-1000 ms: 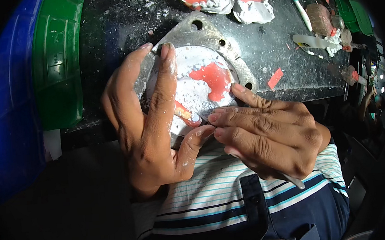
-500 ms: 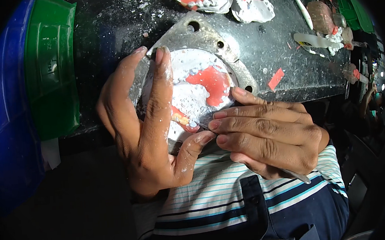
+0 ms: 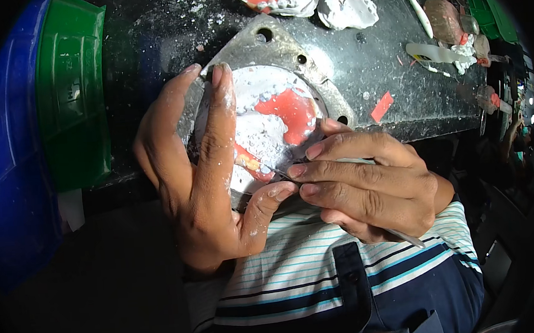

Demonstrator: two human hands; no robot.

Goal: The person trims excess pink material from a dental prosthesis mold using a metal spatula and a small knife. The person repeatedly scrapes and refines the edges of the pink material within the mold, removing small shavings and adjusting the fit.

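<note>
A metal dental flask point(image 3: 243, 50) rests at the table's near edge, filled with white plaster point(image 3: 258, 133). Curved red wax point(image 3: 296, 116) shows through the plaster, and a strip with yellowish teeth point(image 3: 249, 162) lies close to the near rim. My left hand point(image 3: 202, 171) grips the flask's left side, its fingers over the rim and the thumb at the near edge. In my right hand point(image 3: 367, 187) is a thin metal carving tool point(image 3: 408, 238). Its tip meets the plaster beside the tooth strip, near my left thumb; most of its shaft is hidden by my fingers.
Two plaster casts with red wax point(image 3: 347, 6) sit at the far side. A red wax piece point(image 3: 382, 106) lies right of the flask. Further right are a turquoise-and-white handled tool point(image 3: 413, 4) and cluttered bottles point(image 3: 442, 18). Green point(image 3: 73, 93) and blue bins point(image 3: 8, 135) stand left.
The flask and both hands have shifted very slightly left in view. My right index finger has bent and lifted a little, while both grips stay the same.
</note>
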